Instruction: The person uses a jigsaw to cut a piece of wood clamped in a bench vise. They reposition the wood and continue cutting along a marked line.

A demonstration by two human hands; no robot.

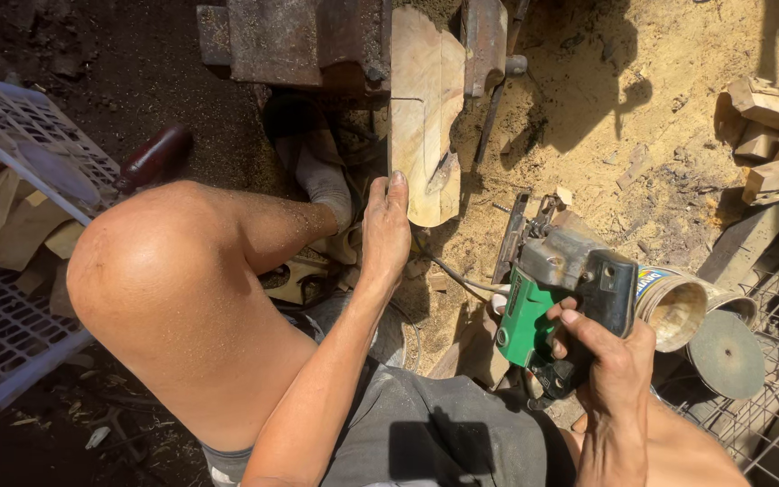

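- The left hand lies flat and open, fingers straight, touching the lower edge of the one wooden board.
- The right hand is curled tight around one green and grey power saw, right of the board.
- The board is pale, with a curvy cut edge, and stands clamped in one rusty vise.
- One open tin can lies just past the saw, farther right of the board.
- One white plastic crate sits far left of the board.

Jigsaw blade hidden; crate, vise cut by edges.
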